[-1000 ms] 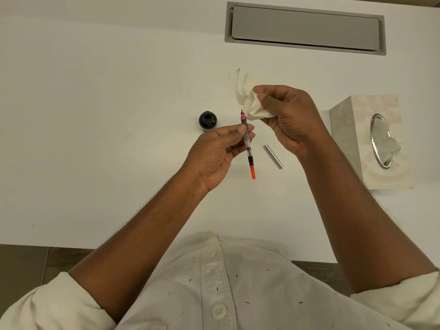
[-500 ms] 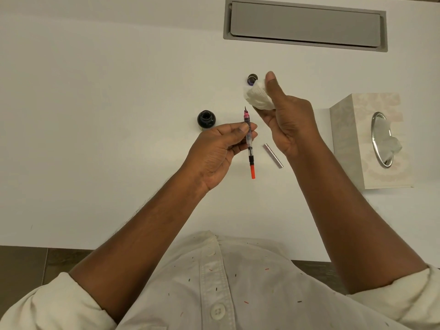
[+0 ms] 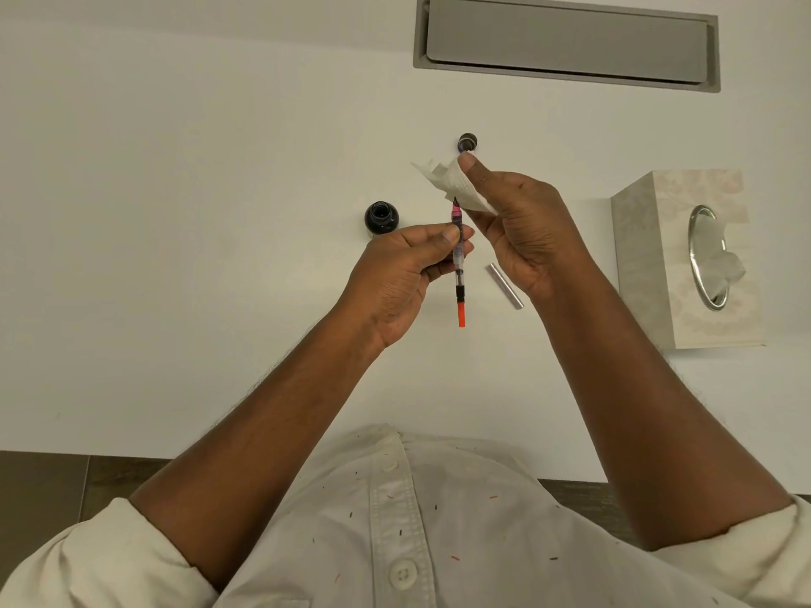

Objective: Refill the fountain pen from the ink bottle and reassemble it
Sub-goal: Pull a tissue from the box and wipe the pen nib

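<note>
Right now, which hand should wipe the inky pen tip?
Right, I think. The right hand pinches the tissue close by the tip of the pen. The left hand is busy holding the pen, so it works best as the steady one.

One each: pen (image 3: 459, 285), barrel (image 3: 505, 286), ink bottle (image 3: 381, 218), cap (image 3: 468, 141), tissue (image 3: 447, 178), tissue box (image 3: 649, 274); two hands (image 3: 406, 274) (image 3: 524, 232).

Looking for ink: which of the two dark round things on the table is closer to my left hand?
The wider ink bottle, just beyond the left hand; the smaller round piece sits beyond the right hand.
</note>
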`<state>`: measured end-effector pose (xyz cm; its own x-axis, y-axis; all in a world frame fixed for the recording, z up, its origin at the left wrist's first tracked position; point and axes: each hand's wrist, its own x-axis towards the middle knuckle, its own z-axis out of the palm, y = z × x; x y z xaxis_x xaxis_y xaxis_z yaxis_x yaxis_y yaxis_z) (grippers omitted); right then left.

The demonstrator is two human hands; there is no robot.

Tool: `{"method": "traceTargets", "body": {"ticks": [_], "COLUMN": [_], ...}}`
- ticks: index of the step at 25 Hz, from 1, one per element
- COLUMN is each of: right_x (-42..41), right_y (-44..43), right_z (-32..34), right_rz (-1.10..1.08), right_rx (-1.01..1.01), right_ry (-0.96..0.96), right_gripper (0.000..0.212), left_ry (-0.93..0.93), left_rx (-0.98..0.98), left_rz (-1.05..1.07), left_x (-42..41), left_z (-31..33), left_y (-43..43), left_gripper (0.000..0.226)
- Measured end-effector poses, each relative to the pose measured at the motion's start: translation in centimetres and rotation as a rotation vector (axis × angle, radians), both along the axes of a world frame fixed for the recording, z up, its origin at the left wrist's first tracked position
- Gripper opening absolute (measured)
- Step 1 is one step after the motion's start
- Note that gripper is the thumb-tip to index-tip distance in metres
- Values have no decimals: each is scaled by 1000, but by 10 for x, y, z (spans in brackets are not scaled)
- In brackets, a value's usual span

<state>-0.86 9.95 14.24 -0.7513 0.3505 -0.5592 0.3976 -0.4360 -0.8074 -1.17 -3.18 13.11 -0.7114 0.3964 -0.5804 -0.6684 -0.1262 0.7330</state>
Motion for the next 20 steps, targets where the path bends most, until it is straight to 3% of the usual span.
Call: {"method": "traceTargets", "body": {"ticks": [7, 13, 20], "right_x": [0, 5, 8], "right_y": [-1, 8, 13], "right_z": [-3, 0, -5], "right_rz": [28, 107, 264], "right_rx": [37, -209, -92], "right_ry": [-22, 0, 0], "right_gripper": [17, 21, 18], "left_ry": [11, 30, 24], "left_rx": [-28, -44, -22], "left_rz": [-19, -40, -53], "left_x": [0, -1, 0], "left_z": [-1, -3, -3], "left_y": [1, 2, 4], "left_gripper": [20, 22, 17]}}
